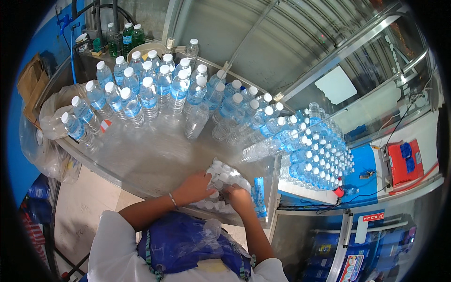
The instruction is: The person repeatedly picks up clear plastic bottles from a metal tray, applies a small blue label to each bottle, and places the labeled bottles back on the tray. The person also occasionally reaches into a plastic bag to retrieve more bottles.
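Note:
A clear plastic bag of white bottle caps [224, 175] lies near the front edge of the steel counter [159, 150], some caps showing toward its lower side. My left hand [193, 187] is closed at the bag's left edge, fingers bent over the plastic. On the opposite side, my right hand [239, 197] has curled fingers pressed together at the bag's edge. The fingertips of both hands are partly hidden against plastic and caps. Beside my right hand is a stack of blue labels [259, 197]. Capped clear water bottles [148, 96] with blue labels stand in rows beyond my hands.
Many more filled bottles [312, 152] are massed on a white surface to the right. One bottle without a label [196, 121] stands before the rows. Plastic bags [58, 155] hang at the counter's left end. Green bottles [127, 40] stand at the back, near a glass partition [216, 28].

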Demonstrator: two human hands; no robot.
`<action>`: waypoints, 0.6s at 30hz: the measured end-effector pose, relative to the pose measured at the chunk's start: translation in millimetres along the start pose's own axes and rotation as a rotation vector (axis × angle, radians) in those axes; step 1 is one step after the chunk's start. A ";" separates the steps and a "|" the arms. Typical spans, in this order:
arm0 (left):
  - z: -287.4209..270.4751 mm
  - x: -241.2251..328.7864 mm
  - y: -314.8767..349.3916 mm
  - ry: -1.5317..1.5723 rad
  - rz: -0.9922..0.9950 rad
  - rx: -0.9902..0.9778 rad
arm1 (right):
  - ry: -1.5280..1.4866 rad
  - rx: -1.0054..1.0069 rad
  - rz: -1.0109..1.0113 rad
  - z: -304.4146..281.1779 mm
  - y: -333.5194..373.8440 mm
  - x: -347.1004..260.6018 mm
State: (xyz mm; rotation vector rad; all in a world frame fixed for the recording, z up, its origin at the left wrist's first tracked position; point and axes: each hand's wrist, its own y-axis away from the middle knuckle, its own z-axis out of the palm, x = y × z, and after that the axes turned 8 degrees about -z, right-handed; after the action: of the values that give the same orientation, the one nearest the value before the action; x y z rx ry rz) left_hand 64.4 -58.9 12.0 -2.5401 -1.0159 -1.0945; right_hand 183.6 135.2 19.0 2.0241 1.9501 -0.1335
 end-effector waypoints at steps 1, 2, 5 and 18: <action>5.7 7.2 1.3 -0.093 0.001 0.003 | 0.036 -0.013 0.036 -2.4 1.5 -5.9; 8.4 9.2 1.0 -0.085 0.018 0.002 | 0.044 0.067 0.046 -4.8 2.0 -11.0; 16.7 7.5 -0.9 -0.059 0.045 0.006 | 0.008 0.279 0.026 -9.5 3.2 -18.1; 25.4 -26.4 -14.0 0.441 -0.202 0.037 | -0.035 0.290 0.068 17.5 0.5 -3.3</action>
State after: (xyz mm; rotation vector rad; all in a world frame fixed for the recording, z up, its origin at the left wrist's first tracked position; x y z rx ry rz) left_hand 56.6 -51.4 -25.6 -2.0594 -1.1627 -1.5799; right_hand 186.7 126.9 3.6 2.2459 1.9308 -0.4562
